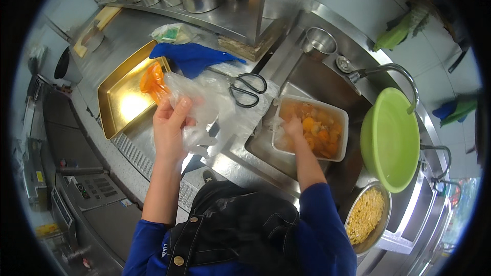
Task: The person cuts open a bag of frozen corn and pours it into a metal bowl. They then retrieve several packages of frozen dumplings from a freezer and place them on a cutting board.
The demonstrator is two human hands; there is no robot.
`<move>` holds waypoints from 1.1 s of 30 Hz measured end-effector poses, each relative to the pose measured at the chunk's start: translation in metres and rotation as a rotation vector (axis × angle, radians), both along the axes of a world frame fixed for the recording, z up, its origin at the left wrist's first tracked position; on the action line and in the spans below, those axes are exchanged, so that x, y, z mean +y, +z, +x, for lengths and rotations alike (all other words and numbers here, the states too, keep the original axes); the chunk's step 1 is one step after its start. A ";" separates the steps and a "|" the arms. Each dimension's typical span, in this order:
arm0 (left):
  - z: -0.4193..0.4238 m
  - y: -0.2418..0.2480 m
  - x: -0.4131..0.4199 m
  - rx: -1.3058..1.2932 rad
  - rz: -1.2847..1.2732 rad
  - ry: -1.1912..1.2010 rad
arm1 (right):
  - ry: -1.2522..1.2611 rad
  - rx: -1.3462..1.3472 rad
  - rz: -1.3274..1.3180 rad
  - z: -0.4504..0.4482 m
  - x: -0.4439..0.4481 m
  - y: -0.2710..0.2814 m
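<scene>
Over the steel counter, my left hand point(174, 117) grips a crumpled clear plastic bag point(213, 103) between thumb and fingers. An orange plastic bag point(154, 82) sticks out just beyond those fingers. My right hand point(293, 126) dips into a white plastic tub point(345, 138) in the sink; its fingers are under cloudy liquid, so their grip is hidden. Orange and pale pieces of food point(320, 132) lie in that liquid. Some clear plastic point(274, 124) hangs at the tub's left rim. Black-handled scissors point(248, 90) rest on plastic sheeting near my left hand.
A gold-coloured tray point(115, 96) and a blue cloth point(191, 57) lie on the counter to the left. Right of the tub stand a green basin point(395, 142) beneath a faucet point(399, 69) and a bowl of yellow kernels point(366, 214). A steel pot point(320, 42) sits behind the sink.
</scene>
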State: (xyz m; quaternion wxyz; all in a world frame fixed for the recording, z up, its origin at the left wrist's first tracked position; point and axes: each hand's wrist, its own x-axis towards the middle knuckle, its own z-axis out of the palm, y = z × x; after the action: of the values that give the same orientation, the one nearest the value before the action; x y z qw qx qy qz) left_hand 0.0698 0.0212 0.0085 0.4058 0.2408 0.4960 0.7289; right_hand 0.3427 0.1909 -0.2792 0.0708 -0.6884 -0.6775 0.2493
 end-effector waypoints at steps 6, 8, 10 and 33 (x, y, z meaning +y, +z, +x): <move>-0.002 -0.002 -0.002 -0.088 -0.004 -0.198 | 0.010 0.081 -0.243 0.009 0.000 -0.076; -0.007 -0.010 0.002 -0.121 -0.067 -0.217 | -0.117 0.310 -0.092 0.005 0.006 -0.060; 0.013 0.004 0.012 -0.242 -0.133 -0.167 | -0.165 0.581 0.076 0.005 0.007 -0.022; 0.041 -0.013 0.105 -0.343 -0.170 -0.173 | 0.183 1.236 0.030 -0.037 -0.043 0.224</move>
State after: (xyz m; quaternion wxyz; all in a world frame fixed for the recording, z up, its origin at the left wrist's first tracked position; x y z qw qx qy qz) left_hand 0.1106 0.1258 -0.0045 0.5641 0.1200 0.4568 0.6773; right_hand 0.3056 0.1477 -0.0552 0.4379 -0.3551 -0.5709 0.5969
